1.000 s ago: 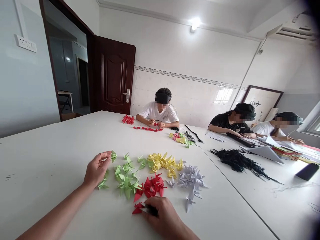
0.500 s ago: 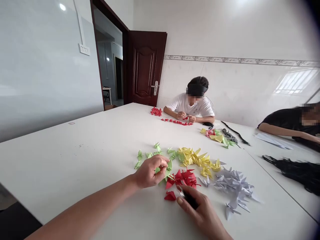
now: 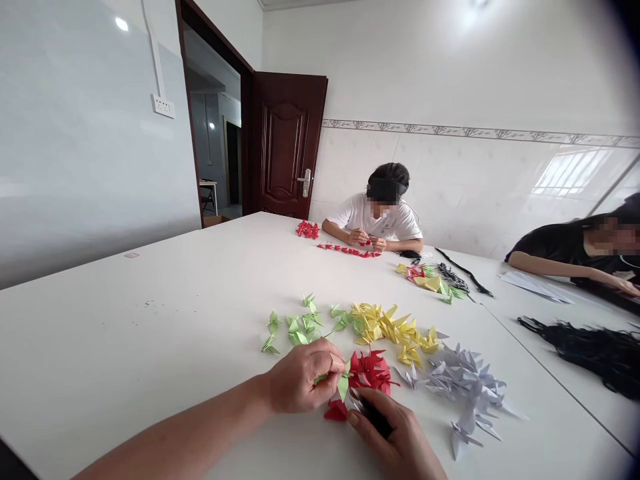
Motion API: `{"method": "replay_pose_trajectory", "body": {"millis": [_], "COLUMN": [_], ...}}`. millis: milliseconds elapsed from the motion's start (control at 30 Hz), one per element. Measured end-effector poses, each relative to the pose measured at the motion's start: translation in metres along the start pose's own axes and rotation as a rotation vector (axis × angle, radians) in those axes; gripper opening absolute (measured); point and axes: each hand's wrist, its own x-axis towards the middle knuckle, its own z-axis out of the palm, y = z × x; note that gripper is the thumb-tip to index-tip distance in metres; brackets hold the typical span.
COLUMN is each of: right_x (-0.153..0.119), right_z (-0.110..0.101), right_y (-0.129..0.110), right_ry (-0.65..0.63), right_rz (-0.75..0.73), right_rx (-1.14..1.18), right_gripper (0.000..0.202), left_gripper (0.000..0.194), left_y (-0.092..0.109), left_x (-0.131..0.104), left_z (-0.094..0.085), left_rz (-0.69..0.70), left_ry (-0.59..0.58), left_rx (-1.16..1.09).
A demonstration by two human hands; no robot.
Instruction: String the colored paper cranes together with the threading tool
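1. Green folded-paper crane (image 3: 343, 387) shows at the fingertips of the left hand (image 3: 305, 377); thumb and fingers are bent together, but whether they grip it cannot be told.
2. Right hand (image 3: 397, 433): fingers closed round a black tool with a silvery tip (image 3: 374, 417), the tip pointing toward the left hand.
3. Single red folded-paper crane (image 3: 336, 410) lies between the hands, near the tip.
4. Heap of red paper cranes (image 3: 371, 370) sits just beyond the tool, on the white tabletop (image 3: 200, 360).
5. Scattered light-green paper cranes (image 3: 310, 321) lie beyond the left hand; a yellow paper crane cluster (image 3: 385, 325) adjoins them on the right.
6. Pale-lilac paper crane pile (image 3: 467, 380): right of the red heap.
7. Black stringy bundle (image 3: 580, 350) lies farther right.
8. Across the table, a person in a white shirt (image 3: 383, 217) handles small red pieces behind a red row (image 3: 347, 250); a person in a black shirt (image 3: 560, 247) leans at far right, near white sheets (image 3: 537, 287).
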Motion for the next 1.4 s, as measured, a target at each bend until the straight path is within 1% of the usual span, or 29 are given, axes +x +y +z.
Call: {"method": "replay_pose_trajectory", "body": {"millis": [167, 333, 567, 900, 1167, 1400], "right_x": [0.002, 0.004, 0.003, 0.004, 0.003, 0.003], "right_z": [0.002, 0.004, 0.005, 0.001, 0.003, 0.003], "right_y": [0.005, 0.01, 0.012, 0.005, 0.007, 0.007], "right_ry": [-0.025, -0.029, -0.02, -0.081, -0.038, -0.082], "right_rz": [-0.035, -0.075, -0.064, -0.041, -0.071, -0.031], "right_rx": [0.001, -0.01, 0.001, -0.018, -0.017, -0.042], "right_gripper": [0.036, 0.033, 0.03, 0.028, 0.022, 0.026], "left_gripper": [0.015, 0.016, 0.016, 0.017, 0.018, 0.018], "left_y": [0.006, 0.009, 0.008, 0.008, 0.007, 0.005], "left_x": [0.0, 0.0, 0.0, 0.001, -0.001, -0.002], "left_z": [0.006, 0.009, 0.009, 0.008, 0.009, 0.01], "left_rz": [0.063, 0.064, 0.054, 0.059, 0.054, 0.056], "left_ry": [-0.015, -0.036, -0.044, -0.045, -0.051, -0.046], "left_rx": [-0.029, -0.034, -0.052, -0.06, -0.07, -0.077]}}
